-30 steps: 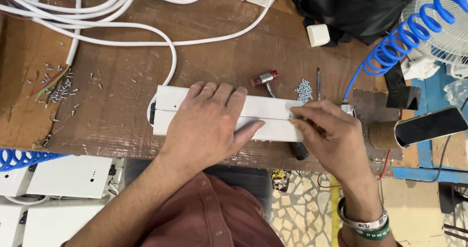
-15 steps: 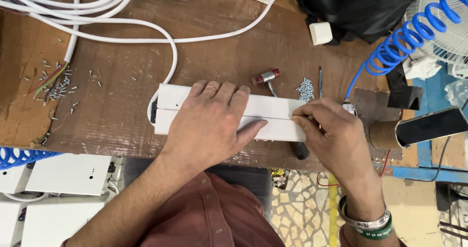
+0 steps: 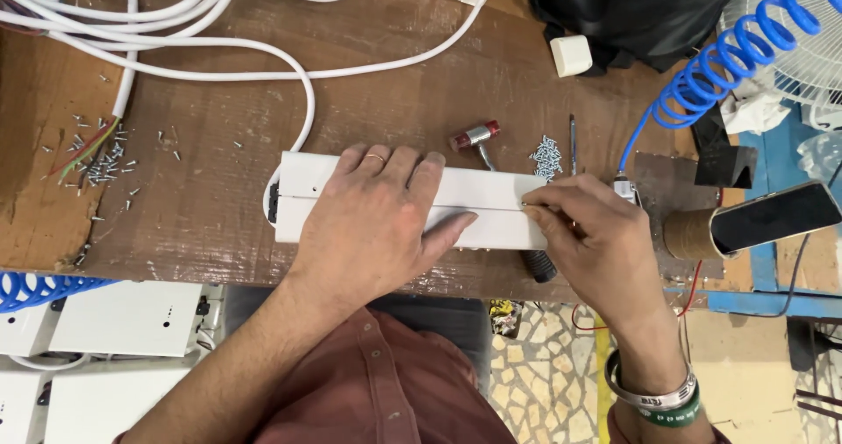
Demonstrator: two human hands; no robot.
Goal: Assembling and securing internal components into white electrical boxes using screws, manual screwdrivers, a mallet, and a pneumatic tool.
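The left hand [image 3: 377,220] lies flat with fingers spread on the long white box [image 3: 333,194] – it seems to keep it steady on the wooden surface [image 3: 421,76]. The right hand [image 3: 596,242] pinches something small at the box's right end, near a pile of screws [image 3: 545,156].

both hands [image 3: 377,225] on white casing [image 3: 491,206]
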